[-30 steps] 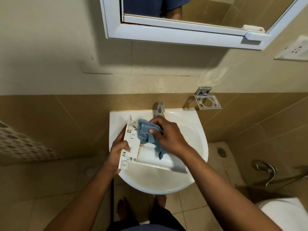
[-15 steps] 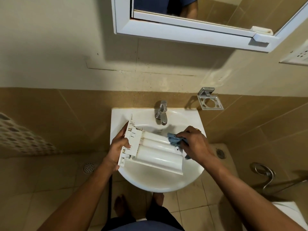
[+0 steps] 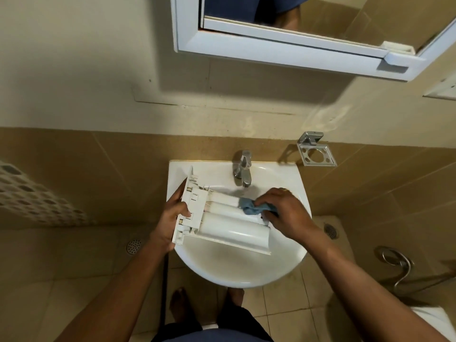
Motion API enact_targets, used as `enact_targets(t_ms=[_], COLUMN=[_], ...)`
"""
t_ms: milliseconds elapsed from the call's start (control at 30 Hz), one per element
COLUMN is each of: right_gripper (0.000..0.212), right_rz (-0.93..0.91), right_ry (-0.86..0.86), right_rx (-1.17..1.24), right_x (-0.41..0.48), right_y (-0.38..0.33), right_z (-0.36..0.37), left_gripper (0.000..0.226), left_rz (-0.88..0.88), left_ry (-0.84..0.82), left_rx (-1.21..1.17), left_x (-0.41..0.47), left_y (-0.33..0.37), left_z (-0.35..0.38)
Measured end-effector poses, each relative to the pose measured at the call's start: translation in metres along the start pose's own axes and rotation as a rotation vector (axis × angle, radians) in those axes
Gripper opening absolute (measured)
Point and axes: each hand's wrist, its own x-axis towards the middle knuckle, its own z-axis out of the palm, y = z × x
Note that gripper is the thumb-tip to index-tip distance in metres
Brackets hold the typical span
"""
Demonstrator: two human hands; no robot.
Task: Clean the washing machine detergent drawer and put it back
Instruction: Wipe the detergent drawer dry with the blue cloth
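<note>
The white detergent drawer [image 3: 229,227] lies upside down across the white sink [image 3: 246,267], its rounded underside facing up. My left hand [image 3: 172,218] grips the drawer's left end, thumb on top. My right hand [image 3: 283,213] holds a bunched blue cloth [image 3: 251,207] and presses it onto the drawer's far right part. Most of the cloth is hidden under my fingers.
A chrome tap [image 3: 243,170] stands at the back of the sink. A metal holder [image 3: 317,154] is fixed to the tiled wall on the right. A mirror cabinet [image 3: 296,53] hangs above. A toilet corner [image 3: 434,322] and a hose [image 3: 399,265] are at the lower right.
My right hand has swept the cloth from the drawer's left end to its right end. My left hand has kept its grip and the drawer has stayed over the sink.
</note>
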Motion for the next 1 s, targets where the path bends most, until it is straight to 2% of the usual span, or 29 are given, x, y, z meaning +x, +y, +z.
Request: enact_targets(t_ms=[67, 200, 300, 333, 467, 633, 700, 800, 867, 933, 1000], right_gripper=[0.037, 0.033, 0.031, 0.032, 0.031, 0.028, 0.027, 0.026, 0.028, 0.027, 0.024], right_rz=[0.047, -0.125, -0.122, -0.111, -0.130, 0.007, 0.036, 0.055, 0.012, -0.071, -0.174], right_ry=[0.032, 0.091, 0.138, 0.136, 0.043, -0.032, -0.001, 0.171, 0.248, 0.239, 0.204], right_rx=[-0.012, 0.068, 0.145, 0.158, 0.049, 0.042, -0.010, -0.017, 0.081, 0.172, 0.205], right_x=[-0.005, 0.006, 0.012, 0.012, -0.002, -0.020, -0.018, -0.007, 0.003, 0.007, 0.001], right_y=[0.000, -0.061, -0.102, -0.103, -0.070, -0.019, -0.023, -0.053, -0.087, -0.116, -0.118], right_z=[-0.003, 0.029, 0.054, 0.055, 0.036, 0.011, 0.013, 0.032, 0.050, 0.067, 0.071], left_gripper=[0.085, 0.085, 0.074, 0.069, 0.072, 0.083, 0.082, 0.069, 0.062, 0.057, 0.063], left_rz=[-0.002, -0.002, 0.003, 0.017, 0.056, 0.027, 0.015, -0.024, -0.053, -0.072, -0.101], left_ry=[0.004, -0.007, 0.017, 0.027, 0.038, 0.058, 0.059, 0.074, 0.067, 0.058, 0.077], left_rx=[-0.018, 0.005, -0.019, -0.034, -0.045, -0.021, -0.035, -0.101, -0.142, -0.175, -0.242], left_x=[0.001, 0.005, 0.009, 0.008, 0.004, 0.008, 0.009, 0.012, 0.013, 0.013, 0.012], left_y=[0.001, -0.006, -0.011, -0.009, -0.002, -0.005, -0.005, -0.004, -0.004, -0.004, -0.002], left_z=[-0.001, 0.008, 0.011, 0.010, -0.006, -0.012, -0.008, 0.001, 0.008, 0.009, 0.002])
